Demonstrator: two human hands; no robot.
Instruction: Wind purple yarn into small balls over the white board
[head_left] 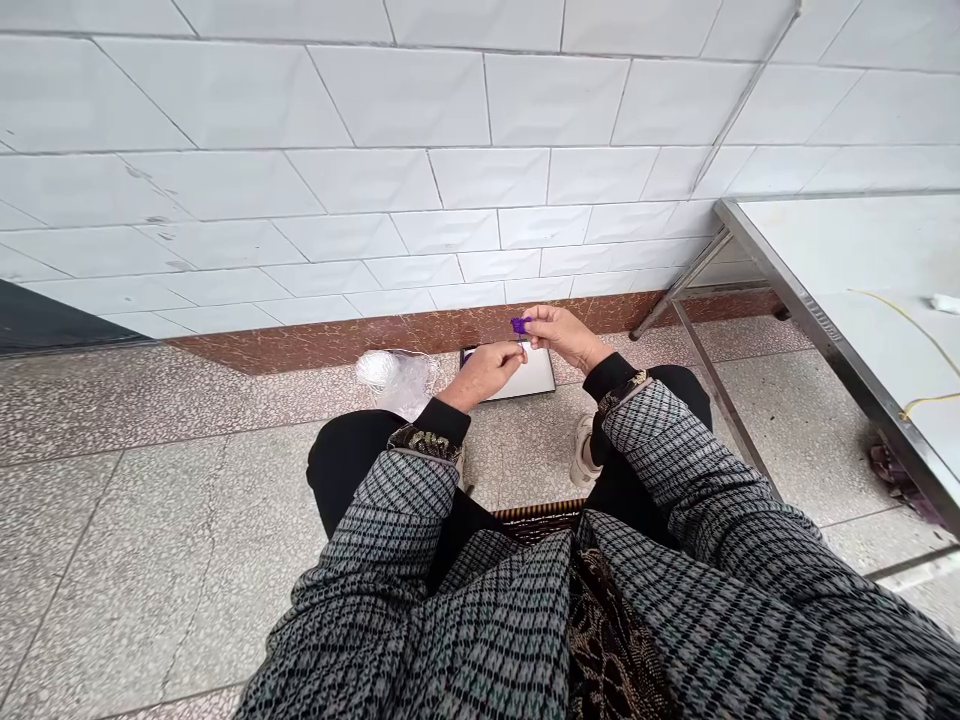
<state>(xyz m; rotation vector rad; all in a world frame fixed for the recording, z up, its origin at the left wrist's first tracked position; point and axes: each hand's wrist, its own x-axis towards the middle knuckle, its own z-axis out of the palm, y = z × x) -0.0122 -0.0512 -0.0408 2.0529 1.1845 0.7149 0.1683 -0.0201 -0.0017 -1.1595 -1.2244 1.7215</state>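
I'm pinching a purple piece [519, 326] steady in my right hand [564, 335], holding my left hand [486, 374] closed just below, contents unclear, probably needing fine control next.

Beyond the fingers [538, 326], a white tiled wall [457, 100] is rising above a reddish-brown skirting [337, 342]. Off to their right, a metal-edged worktop [825, 240] is carrying a yellow cord [911, 323]; below them, a speckled floor [165, 540] is spreading leftward.
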